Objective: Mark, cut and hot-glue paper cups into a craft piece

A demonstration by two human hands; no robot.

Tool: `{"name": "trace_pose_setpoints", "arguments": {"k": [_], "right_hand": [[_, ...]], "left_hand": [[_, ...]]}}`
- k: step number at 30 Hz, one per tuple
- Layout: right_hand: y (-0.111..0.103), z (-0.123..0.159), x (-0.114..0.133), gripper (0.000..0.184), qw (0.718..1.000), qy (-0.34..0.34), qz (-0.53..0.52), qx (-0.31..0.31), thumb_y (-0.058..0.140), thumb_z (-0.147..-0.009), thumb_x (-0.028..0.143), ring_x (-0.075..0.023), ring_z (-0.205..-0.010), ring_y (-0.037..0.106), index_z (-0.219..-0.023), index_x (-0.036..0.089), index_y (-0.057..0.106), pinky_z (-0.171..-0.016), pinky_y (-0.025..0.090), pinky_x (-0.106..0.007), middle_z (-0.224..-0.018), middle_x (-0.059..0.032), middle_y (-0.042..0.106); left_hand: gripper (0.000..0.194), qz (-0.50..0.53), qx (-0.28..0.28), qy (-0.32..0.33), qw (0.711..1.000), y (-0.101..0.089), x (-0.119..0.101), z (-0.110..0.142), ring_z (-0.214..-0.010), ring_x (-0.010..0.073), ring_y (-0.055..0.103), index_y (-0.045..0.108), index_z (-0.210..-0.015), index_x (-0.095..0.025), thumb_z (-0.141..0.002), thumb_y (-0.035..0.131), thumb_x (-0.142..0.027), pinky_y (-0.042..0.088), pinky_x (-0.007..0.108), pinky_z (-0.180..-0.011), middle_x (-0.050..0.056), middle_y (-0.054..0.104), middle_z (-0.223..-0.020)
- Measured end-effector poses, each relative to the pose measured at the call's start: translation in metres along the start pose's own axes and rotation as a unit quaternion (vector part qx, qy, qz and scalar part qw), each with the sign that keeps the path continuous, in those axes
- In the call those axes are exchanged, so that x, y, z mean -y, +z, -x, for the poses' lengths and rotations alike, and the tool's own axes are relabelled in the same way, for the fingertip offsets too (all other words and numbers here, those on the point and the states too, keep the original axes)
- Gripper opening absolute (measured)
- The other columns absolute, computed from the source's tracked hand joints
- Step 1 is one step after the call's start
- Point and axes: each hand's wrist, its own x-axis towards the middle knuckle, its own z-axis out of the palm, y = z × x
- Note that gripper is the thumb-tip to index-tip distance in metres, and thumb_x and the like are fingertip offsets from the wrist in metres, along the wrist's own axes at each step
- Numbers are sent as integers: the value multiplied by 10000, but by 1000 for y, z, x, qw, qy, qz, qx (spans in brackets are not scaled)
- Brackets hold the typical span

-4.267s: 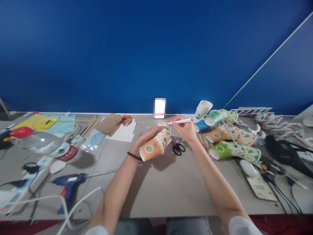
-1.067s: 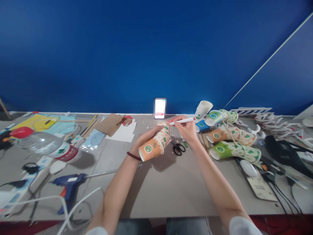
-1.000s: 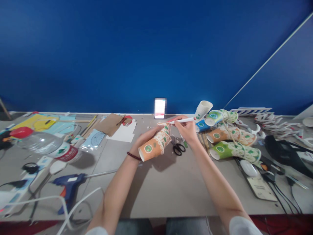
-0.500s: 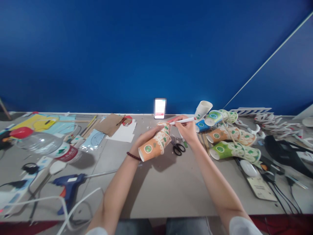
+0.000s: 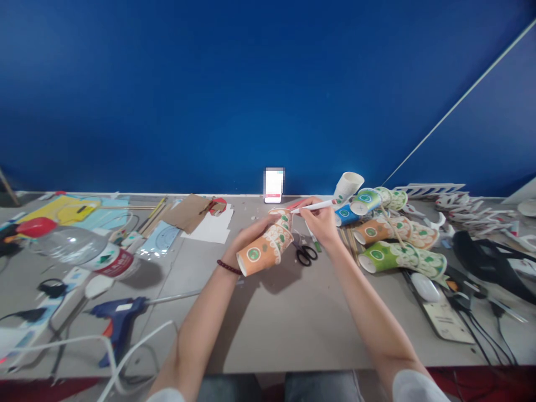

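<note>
My left hand [image 5: 250, 234] is wrapped round a pair of orange paper cups [image 5: 264, 249] joined end to end, tilted with the lower base towards me. In my right hand [image 5: 321, 220] is a white pen [image 5: 315, 206], pinched between the fingers. Its tip is at the rim of the far cup; whether it touches cannot be made out. Black-handled scissors [image 5: 306, 255] lie on the table just below my right hand. More joined cups, such as a green pair [image 5: 402, 261] and an orange pair [image 5: 383, 230], lie to the right of that hand.
A phone [image 5: 273, 185] stands against the blue wall. At left are a blue glue gun [image 5: 121, 318], a plastic bottle [image 5: 84, 248], a power strip [image 5: 50, 318] and brown cardboard [image 5: 189, 213]. A white cup [image 5: 349, 185] stands back right; cables and an earphone case [image 5: 425, 287] lie right.
</note>
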Motion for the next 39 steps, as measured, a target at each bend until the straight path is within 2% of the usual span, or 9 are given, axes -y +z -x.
{"name": "trace_pose_setpoints", "arguments": {"k": [8,23,29,39], "right_hand": [[-1,-2,-6,56,1000,22,-21,-5,584,-724,239,-169,-681,601,-722,214,634,-633,493,-293,-678,4,622],[0,-1,-5,51,1000,12,-22,0,578,-707,214,-165,-650,603,-692,214,626,-586,495,-264,-593,18,589],[1,-1,-7,42,998,32,-53,-10,592,-728,232,-168,-679,631,-709,216,627,-639,528,-286,-663,7,644],[2,-1,-6,52,999,22,-47,-2,599,-723,222,-183,-726,641,-715,214,650,-676,538,-303,-655,4,631]], "left_hand": [[320,13,14,2,1000,2,-1,3,-815,192,688,645,-1112,-181,-845,711,-343,575,290,-724,67,691,-937],[365,12,13,7,1000,0,0,2,-790,193,684,640,-1163,-171,-847,712,-338,561,295,-713,75,695,-941],[319,35,33,20,999,2,0,2,-826,178,675,647,-1151,-174,-870,688,-320,550,289,-782,70,690,-957],[378,27,26,9,999,0,0,2,-821,194,684,630,-1195,-167,-864,694,-338,548,292,-734,71,691,-943]]}}
